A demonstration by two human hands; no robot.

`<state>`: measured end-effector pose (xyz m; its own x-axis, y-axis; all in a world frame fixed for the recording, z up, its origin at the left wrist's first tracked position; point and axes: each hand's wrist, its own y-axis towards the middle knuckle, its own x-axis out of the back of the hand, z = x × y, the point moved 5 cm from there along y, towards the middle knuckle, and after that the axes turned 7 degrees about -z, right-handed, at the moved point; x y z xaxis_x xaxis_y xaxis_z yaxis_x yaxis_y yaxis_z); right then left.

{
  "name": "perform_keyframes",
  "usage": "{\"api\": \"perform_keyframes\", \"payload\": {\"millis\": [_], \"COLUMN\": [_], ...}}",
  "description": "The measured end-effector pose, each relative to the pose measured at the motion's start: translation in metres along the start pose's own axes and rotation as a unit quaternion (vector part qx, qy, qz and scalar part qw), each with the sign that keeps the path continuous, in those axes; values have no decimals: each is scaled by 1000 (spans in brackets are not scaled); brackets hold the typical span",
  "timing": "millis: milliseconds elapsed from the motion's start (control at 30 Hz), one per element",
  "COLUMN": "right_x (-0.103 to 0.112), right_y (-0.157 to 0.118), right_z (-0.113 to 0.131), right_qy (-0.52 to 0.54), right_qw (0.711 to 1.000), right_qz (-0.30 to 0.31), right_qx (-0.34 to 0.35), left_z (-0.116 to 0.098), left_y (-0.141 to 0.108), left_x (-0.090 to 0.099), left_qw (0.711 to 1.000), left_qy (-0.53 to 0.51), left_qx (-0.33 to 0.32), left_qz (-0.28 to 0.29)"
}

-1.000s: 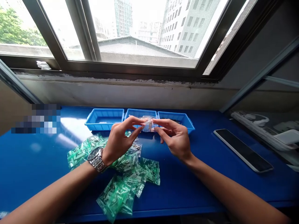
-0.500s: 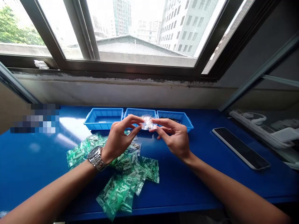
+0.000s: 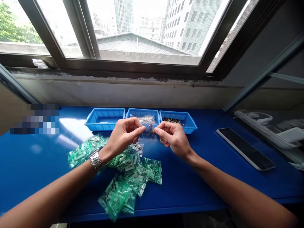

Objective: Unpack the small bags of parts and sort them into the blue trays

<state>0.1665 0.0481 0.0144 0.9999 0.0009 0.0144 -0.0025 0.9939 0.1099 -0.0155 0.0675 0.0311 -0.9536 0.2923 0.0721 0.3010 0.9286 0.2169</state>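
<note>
A small clear plastic bag [image 3: 148, 129] with a few metal pins or screws inside is stretched between my two hands. My left hand [image 3: 124, 133], with a metal watch on its wrist, pinches the bag's left edge. The right edge is pinched by my right hand [image 3: 174, 136]. Just behind the hands stand three blue trays: the left one [image 3: 104, 126] has a little white material, the middle one [image 3: 142, 112] holds clear packets, and the right one [image 3: 190, 122] holds dark and brass-coloured screws.
Several green-tinted packets [image 3: 118, 193] lie in a pile beneath and in front of my left hand. A phone [image 3: 245, 148] rests at the right on the blue table [image 3: 185, 196]. Headphones [image 3: 261, 118] are farther right, below a window.
The bag was bunched up and is now spread flat, with the metal pieces visible. My fingers have closed into pinches at its edges, uncovering more of the middle and right trays.
</note>
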Motion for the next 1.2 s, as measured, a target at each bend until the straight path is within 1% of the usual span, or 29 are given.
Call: {"api": "perform_keyframes", "payload": {"millis": [200,333,433,567,600,667,800,867,933,1000,1067,1133,1200], "right_x": [0,0,1,4,4,5,4,5,4,3,1,1,3], "right_y": [0,0,-1,-5,-7,-8,-9,-8,-7,-6,-3,0,5], "right_z": [2,2,2,10,13,16,18,17,15,10,4,-2,-7], "right_qy": [-9,-20,-34,-81,-92,-109,-128,-126,-107,-72,-29,12,48], "right_qw": [1000,999,997,983,979,973,971,973,981,991,997,999,999], "right_qz": [-8,-13,-13,-52,-61,-72,-66,-60,-43,-11,18,26,15], "right_qx": [6,26,62,155,173,193,192,183,157,114,70,40,16], "left_z": [2,1,-3,-12,-13,-13,-12,-11,-9,-5,-3,-3,-3], "left_y": [1,-1,-4,-8,-8,-8,-7,-6,-6,-5,-4,-3,-2], "left_x": [1,1,2,4,4,4,6,6,4,1,0,2,6], "left_qw": [1000,999,994,968,963,960,962,965,977,989,994,994,994], "left_qy": [-4,26,72,147,156,160,158,157,142,112,92,87,78], "left_qx": [4,-20,-77,-189,-206,-218,-211,-196,-153,-96,-66,-65,-73], "left_qz": [-8,-14,-30,-71,-75,-72,-74,-72,-48,-12,3,-10,-37]}}
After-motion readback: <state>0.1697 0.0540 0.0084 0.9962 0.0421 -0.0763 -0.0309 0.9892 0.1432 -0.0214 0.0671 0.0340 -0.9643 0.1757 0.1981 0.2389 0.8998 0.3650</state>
